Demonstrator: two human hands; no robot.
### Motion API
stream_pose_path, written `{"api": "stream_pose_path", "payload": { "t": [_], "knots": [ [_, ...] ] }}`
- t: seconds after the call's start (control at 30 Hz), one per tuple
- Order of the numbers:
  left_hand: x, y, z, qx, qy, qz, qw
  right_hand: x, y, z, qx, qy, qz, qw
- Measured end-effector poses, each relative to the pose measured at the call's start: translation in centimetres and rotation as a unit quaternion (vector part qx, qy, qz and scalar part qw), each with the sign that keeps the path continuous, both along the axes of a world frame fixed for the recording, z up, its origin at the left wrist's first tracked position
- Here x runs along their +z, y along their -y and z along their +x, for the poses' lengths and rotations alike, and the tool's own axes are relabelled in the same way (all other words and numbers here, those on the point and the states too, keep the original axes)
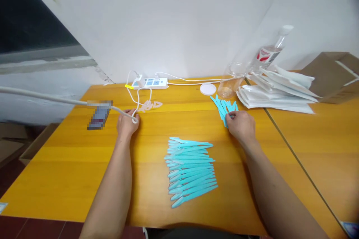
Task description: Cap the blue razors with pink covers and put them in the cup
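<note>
Slim turquoise plastic sticks (193,168) were laid in a row on the yellow-brown wooden table (61,164); a smaller loose turquoise pile (220,106) was touched by the right hand (242,125).
Near to far: row was set between the forearms, translucent ends pointed left. Left hand (127,125) was rested on the table, crossed by a white cable (70,101); fingers mostly hidden, grip couldn't be told. Right fingers were bent in at the pile; hold on a single stick couldn't be confirmed. Dark pixelated rectangular object (98,117) was placed left of the left hand, pale pink flat pieces (147,105) just beyond it. Behind: white flat packets (276,91) were stacked right of the pile; round white lid (208,89) was placed beside a clear jar (227,87); white power strip (157,83), clear labelled bottle (269,55) and brown cardboard box (325,76) were seen near the walls.
</note>
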State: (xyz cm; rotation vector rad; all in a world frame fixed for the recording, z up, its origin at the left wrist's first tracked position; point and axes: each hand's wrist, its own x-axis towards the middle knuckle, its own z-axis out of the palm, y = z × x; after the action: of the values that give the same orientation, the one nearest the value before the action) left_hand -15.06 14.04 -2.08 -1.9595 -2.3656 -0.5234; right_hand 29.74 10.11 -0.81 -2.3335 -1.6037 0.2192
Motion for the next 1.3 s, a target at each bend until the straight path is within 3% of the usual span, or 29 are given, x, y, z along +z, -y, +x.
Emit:
{"api": "stream_pose_path", "payload": {
  "t": [0.13, 0.3, 0.43, 0.5, 0.57, 0.63, 0.7, 0.77, 0.83, 0.97, 1.3],
  "knots": [
    [0.3, -0.5, -0.1, -0.028, -0.016, -0.016, 0.999, 0.0, -0.1, 0.1, -0.007, -0.018, -0.005, 1.0],
    [0.9, 1.1, 1.7, -0.074, 0.013, -0.017, 0.997, 0.1, -0.1, 0.0, -0.013, -0.019, -0.001, 1.0],
    [1.7, 3.0, 4.3, -0.114, 0.166, -0.008, 0.979, 0.5, 0.2, -0.3, -0.02, 0.018, 0.051, 0.998],
    [2.3, 3.7, 6.0, -0.149, 0.287, -0.024, 0.946, 1.0, 0.5, -0.6, 0.003, 0.015, 0.113, 0.994],
    [2.8, 4.2, 7.8, -0.171, 0.404, -0.049, 0.897, 1.3, 0.8, -1.2, 0.066, -0.052, 0.157, 0.984],
    [3.0, 4.5, 9.5, -0.17, 0.497, -0.065, 0.849, 1.3, 1.1, -2.3, 0.153, -0.198, 0.133, 0.959],
    [2.8, 4.6, 10.7, -0.16, 0.551, -0.067, 0.816, 0.9, 1.4, -3.6, 0.228, -0.359, 0.05, 0.904],
    [2.2, 4.8, 11.4, -0.153, 0.576, -0.067, 0.8, 0.3, 1.7, -4.8, 0.274, -0.447, -0.016, 0.852],
    [1.6, 5.0, 11.6, -0.149, 0.582, -0.077, 0.796, -0.2, 1.8, -5.7, 0.301, -0.456, -0.031, 0.837],
    [0.8, 5.5, 11.3, -0.153, 0.565, -0.092, 0.805, -0.2, 1.8, -6.1, 0.333, -0.4, -0.01, 0.854],
    [1.5, 6.5, 12.4, -0.213, 0.506, -0.128, 0.826, 0.8, 2.1, -6.1, 0.38, -0.334, -0.008, 0.862]
  ]
}}
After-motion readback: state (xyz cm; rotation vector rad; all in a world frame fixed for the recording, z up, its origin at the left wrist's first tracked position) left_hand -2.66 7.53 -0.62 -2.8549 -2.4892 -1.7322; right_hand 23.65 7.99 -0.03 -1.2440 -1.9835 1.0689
